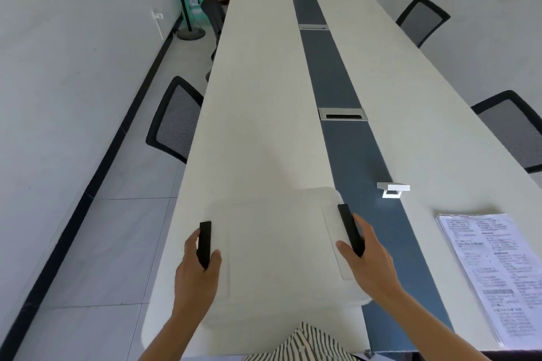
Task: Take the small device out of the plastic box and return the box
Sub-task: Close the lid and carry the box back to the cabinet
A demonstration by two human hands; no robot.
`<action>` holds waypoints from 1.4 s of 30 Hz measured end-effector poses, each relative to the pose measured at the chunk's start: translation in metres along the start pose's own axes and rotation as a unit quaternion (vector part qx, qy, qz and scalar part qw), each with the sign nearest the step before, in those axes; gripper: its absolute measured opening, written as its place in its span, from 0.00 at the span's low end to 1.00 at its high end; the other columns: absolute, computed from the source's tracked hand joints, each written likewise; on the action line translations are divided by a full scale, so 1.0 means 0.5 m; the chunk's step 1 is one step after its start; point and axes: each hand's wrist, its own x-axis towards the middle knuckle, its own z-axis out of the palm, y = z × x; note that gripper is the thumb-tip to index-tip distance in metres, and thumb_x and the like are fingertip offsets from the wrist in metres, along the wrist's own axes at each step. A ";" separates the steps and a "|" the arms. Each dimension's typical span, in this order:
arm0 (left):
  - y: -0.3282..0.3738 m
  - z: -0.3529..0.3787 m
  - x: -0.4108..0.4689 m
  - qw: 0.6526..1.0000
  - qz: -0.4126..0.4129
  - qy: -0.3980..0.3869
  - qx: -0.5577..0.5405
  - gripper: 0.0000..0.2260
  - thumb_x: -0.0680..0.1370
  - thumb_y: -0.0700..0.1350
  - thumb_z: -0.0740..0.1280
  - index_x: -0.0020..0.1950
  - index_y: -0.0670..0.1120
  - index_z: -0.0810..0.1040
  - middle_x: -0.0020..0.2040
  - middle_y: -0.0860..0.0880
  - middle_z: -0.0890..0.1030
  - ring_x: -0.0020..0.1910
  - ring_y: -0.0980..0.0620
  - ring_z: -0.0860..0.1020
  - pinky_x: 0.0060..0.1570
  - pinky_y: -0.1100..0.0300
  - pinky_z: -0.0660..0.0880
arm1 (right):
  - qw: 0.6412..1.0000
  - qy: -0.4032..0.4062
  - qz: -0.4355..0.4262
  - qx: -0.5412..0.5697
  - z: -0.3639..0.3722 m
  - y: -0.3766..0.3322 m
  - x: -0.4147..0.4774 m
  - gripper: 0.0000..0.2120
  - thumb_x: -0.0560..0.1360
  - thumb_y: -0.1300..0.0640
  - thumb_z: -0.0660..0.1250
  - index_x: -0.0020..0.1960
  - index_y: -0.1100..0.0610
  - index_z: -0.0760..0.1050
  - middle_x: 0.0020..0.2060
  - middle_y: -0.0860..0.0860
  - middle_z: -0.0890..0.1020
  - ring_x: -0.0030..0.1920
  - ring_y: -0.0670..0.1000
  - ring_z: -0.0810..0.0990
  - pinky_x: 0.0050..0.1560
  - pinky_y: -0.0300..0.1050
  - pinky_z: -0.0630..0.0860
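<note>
A white plastic box (278, 249) with a closed lid stands on the near end of the long white table (258, 114). Black latches sit on its two short sides. My left hand (198, 269) grips the left black latch (204, 243). On the opposite side my right hand (366, 258) holds the right black latch (350, 228), thumb on the lid. The small device is hidden inside the box. A small white object (393, 189) lies on the table's dark centre strip, to the right beyond the box.
A stack of printed papers (492, 267) lies at the near right of the table. A cable slot (342, 113) sits in the dark centre strip. Black mesh chairs stand on the left (176, 120) and right (510, 129). Cardboard boxes stand at the far wall.
</note>
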 end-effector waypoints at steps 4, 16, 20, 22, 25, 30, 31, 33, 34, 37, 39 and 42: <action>-0.020 -0.040 -0.082 0.997 -0.035 0.060 -0.025 0.21 0.77 0.44 0.63 0.70 0.52 0.64 0.39 0.47 0.76 0.34 0.44 0.76 0.32 0.54 0.72 | 0.996 -0.060 -0.052 0.031 -0.024 -0.030 -0.031 0.31 0.74 0.49 0.67 0.73 0.41 0.59 0.43 0.40 0.77 0.41 0.47 0.78 0.38 0.41 0.73; -0.211 -0.141 -0.484 0.938 -0.215 0.260 -0.077 0.20 0.76 0.44 0.64 0.67 0.54 0.67 0.36 0.44 0.75 0.29 0.47 0.71 0.28 0.55 0.68 | 0.936 -0.313 -0.160 0.036 0.064 -0.079 -0.208 0.28 0.74 0.52 0.68 0.69 0.38 0.62 0.40 0.47 0.76 0.35 0.51 0.75 0.35 0.42 0.73; -0.275 -0.180 -0.569 0.913 -0.247 0.310 -0.098 0.19 0.76 0.43 0.65 0.67 0.52 0.69 0.36 0.44 0.75 0.28 0.47 0.70 0.28 0.56 0.67 | 0.909 -0.373 -0.185 0.032 0.117 -0.103 -0.276 0.28 0.74 0.53 0.69 0.70 0.40 0.63 0.40 0.47 0.76 0.35 0.49 0.74 0.37 0.42 0.74; -0.308 -0.203 -0.598 0.901 -0.262 0.327 -0.112 0.19 0.76 0.43 0.65 0.67 0.51 0.70 0.36 0.41 0.76 0.28 0.47 0.70 0.27 0.55 0.67 | 0.898 -0.393 -0.197 0.023 0.148 -0.129 -0.306 0.28 0.74 0.54 0.69 0.70 0.40 0.64 0.38 0.48 0.76 0.33 0.49 0.73 0.36 0.42 0.73; -0.358 -0.246 -0.617 0.887 -0.270 0.347 -0.140 0.19 0.76 0.41 0.65 0.67 0.49 0.70 0.35 0.41 0.77 0.27 0.48 0.69 0.28 0.55 0.66 | 0.887 -0.410 -0.213 0.016 0.205 -0.173 -0.347 0.28 0.74 0.54 0.69 0.69 0.40 0.64 0.37 0.51 0.76 0.32 0.49 0.72 0.36 0.42 0.72; -0.463 -0.369 -0.602 0.876 -0.277 0.360 -0.160 0.19 0.76 0.42 0.65 0.66 0.51 0.70 0.38 0.41 0.79 0.32 0.44 0.74 0.33 0.50 0.72 | 0.882 -0.423 -0.209 0.020 0.335 -0.267 -0.429 0.29 0.74 0.54 0.68 0.71 0.41 0.63 0.44 0.51 0.80 0.42 0.51 0.79 0.42 0.43 0.75; -0.485 -0.403 -0.595 0.876 -0.277 0.360 -0.159 0.19 0.76 0.43 0.65 0.67 0.51 0.69 0.39 0.41 0.79 0.33 0.42 0.76 0.34 0.48 0.74 | 0.882 -0.424 -0.205 0.025 0.365 -0.287 -0.449 0.29 0.74 0.54 0.69 0.70 0.41 0.63 0.45 0.51 0.80 0.44 0.52 0.80 0.43 0.44 0.76; -0.527 -0.477 -0.583 0.879 -0.275 0.361 -0.146 0.20 0.76 0.43 0.65 0.67 0.51 0.69 0.39 0.43 0.79 0.34 0.42 0.76 0.35 0.47 0.75 | 0.883 -0.423 -0.201 0.036 0.425 -0.329 -0.491 0.28 0.73 0.54 0.69 0.70 0.41 0.64 0.46 0.53 0.81 0.45 0.53 0.80 0.44 0.47 0.77; -0.544 -0.514 -0.576 0.882 -0.269 0.360 -0.139 0.20 0.76 0.43 0.65 0.67 0.50 0.69 0.39 0.43 0.79 0.32 0.44 0.75 0.33 0.49 0.73 | 0.884 -0.421 -0.198 0.045 0.451 -0.349 -0.511 0.28 0.73 0.54 0.69 0.70 0.41 0.64 0.46 0.54 0.81 0.45 0.54 0.80 0.44 0.47 0.78; -0.582 -0.622 -0.538 0.895 -0.252 0.346 -0.127 0.19 0.77 0.42 0.64 0.67 0.50 0.69 0.40 0.43 0.78 0.31 0.47 0.73 0.31 0.54 0.70 | 0.889 -0.410 -0.189 0.076 0.515 -0.409 -0.559 0.28 0.74 0.55 0.69 0.70 0.43 0.65 0.44 0.53 0.80 0.42 0.51 0.79 0.39 0.40 0.73; -0.600 -0.684 -0.493 0.904 -0.241 0.329 -0.126 0.18 0.77 0.42 0.64 0.67 0.50 0.69 0.39 0.43 0.78 0.31 0.48 0.72 0.31 0.55 0.69 | 0.899 -0.391 -0.179 0.085 0.550 -0.445 -0.572 0.27 0.74 0.56 0.69 0.70 0.43 0.65 0.41 0.51 0.78 0.38 0.48 0.77 0.37 0.37 0.70; -0.622 -0.749 -0.395 0.917 -0.224 0.300 -0.133 0.18 0.76 0.43 0.65 0.66 0.52 0.71 0.41 0.41 0.79 0.34 0.45 0.74 0.34 0.53 0.71 | 0.914 -0.362 -0.164 0.080 0.599 -0.499 -0.547 0.28 0.73 0.55 0.69 0.69 0.42 0.65 0.40 0.56 0.78 0.36 0.51 0.76 0.37 0.40 0.72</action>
